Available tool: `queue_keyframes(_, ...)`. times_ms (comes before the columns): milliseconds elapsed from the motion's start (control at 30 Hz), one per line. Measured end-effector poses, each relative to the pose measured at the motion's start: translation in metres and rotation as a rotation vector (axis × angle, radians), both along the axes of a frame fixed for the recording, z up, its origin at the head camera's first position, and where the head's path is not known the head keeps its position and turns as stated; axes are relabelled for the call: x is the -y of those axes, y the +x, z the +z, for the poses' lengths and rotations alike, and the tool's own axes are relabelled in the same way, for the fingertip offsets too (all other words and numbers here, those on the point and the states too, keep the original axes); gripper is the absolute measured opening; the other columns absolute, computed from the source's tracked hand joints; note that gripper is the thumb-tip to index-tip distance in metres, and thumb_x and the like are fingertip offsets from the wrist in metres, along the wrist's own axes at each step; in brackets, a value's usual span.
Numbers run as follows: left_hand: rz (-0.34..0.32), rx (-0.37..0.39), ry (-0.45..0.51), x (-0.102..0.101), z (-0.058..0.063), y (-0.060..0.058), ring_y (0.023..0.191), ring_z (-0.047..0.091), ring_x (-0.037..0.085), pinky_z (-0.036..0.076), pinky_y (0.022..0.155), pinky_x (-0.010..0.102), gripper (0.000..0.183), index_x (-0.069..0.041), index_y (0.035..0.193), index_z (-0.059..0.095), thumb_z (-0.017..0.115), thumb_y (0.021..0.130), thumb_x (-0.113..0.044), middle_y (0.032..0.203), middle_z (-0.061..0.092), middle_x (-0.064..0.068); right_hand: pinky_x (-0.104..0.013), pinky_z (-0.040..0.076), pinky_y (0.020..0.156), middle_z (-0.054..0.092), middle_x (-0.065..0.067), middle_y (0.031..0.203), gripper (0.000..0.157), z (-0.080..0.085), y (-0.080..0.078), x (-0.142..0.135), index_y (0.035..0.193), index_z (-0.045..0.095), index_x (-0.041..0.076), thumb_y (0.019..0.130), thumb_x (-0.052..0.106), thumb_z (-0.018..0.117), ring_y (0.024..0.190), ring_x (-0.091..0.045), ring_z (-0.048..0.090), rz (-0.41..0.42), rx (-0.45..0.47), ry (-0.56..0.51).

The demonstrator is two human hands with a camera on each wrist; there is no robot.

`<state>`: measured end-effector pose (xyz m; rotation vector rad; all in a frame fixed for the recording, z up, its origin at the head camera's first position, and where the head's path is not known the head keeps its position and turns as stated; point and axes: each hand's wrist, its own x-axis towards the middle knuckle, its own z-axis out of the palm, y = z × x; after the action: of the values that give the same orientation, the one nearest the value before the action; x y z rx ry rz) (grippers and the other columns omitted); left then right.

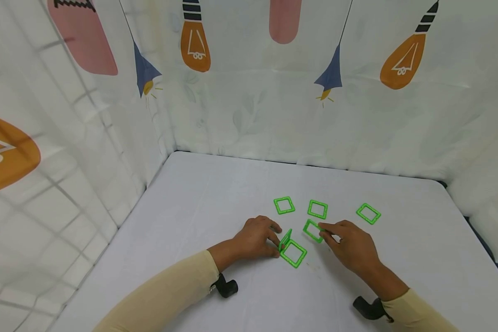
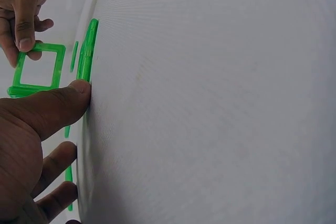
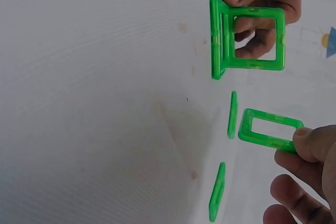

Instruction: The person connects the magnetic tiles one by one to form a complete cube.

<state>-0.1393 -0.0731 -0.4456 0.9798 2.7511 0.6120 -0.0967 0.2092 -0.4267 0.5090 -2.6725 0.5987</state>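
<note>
A flat green frame [image 1: 301,259] lies on the table between the two hands, with an upright green frame [image 1: 286,238] standing along its left edge. The left hand [image 1: 257,237] is just left of this pair: its thumb touches the near corner where the frames meet, and its other fingers are bent and apart behind the upright one. I cannot tell whether they pinch it. The upright frame stands between those fingers and the right-hand side.

The right hand [image 1: 350,242] pinches a third green frame [image 3: 267,140] between thumb and fingertips, holding it off the cloth to the right and slightly far of the pair.

Beyond it lie three more green frames: a far-left one [image 1: 287,212], a far-middle one [image 1: 317,216] close behind the held frame, and a far-right one [image 1: 364,218] well apart from the others. All three are flat.

Black wrist cameras [image 1: 227,287] sit at the cuffs of the cream sleeves [image 1: 178,286]. The white table [image 1: 216,193] has faint brownish marks right of the pair, and white curtains [image 1: 249,106] printed with bulbs and lamps enclose its far, left and right sides.
</note>
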Motion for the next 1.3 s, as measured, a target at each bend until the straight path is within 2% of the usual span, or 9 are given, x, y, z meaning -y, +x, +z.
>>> queue_keyframes(533, -0.003, 0.006, 0.023, 0.002, 0.000, 0.001, 0.131, 0.048, 0.018, 0.036, 0.107, 0.048, 0.018, -0.028, 0.100, 0.084, 0.087, 0.083, -0.034, 0.128, 0.063, -0.010, -0.024, 0.048, 0.053, 0.070, 0.004, 0.090, 0.032, -0.003, -0.001, 0.011, 0.113, 0.081, 0.021, 0.083, 0.015, 0.087, 0.072, -0.010, 0.063, -0.001, 0.044, 0.021)
queue_keyframes(800, -0.009, 0.007, 0.035, 0.002, 0.001, 0.001, 0.131, 0.048, 0.020, 0.037, 0.107, 0.048, 0.018, -0.027, 0.099, 0.085, 0.088, 0.083, -0.034, 0.128, 0.063, -0.009, -0.024, 0.047, 0.053, 0.070, 0.004, 0.091, 0.031, -0.005, -0.002, 0.015, 0.114, 0.081, 0.022, 0.084, 0.017, 0.086, 0.072, -0.011, 0.063, -0.001, 0.081, 0.023)
queue_keyframes(1300, 0.001, 0.009, 0.009, 0.001, 0.001, 0.000, 0.131, 0.048, 0.019, 0.036, 0.108, 0.048, 0.020, -0.027, 0.100, 0.084, 0.088, 0.083, -0.035, 0.128, 0.063, -0.010, -0.023, 0.048, 0.054, 0.070, 0.004, 0.090, 0.031, -0.008, -0.002, 0.024, 0.114, 0.081, 0.022, 0.083, 0.018, 0.087, 0.074, -0.011, 0.064, 0.005, 0.093, 0.054)
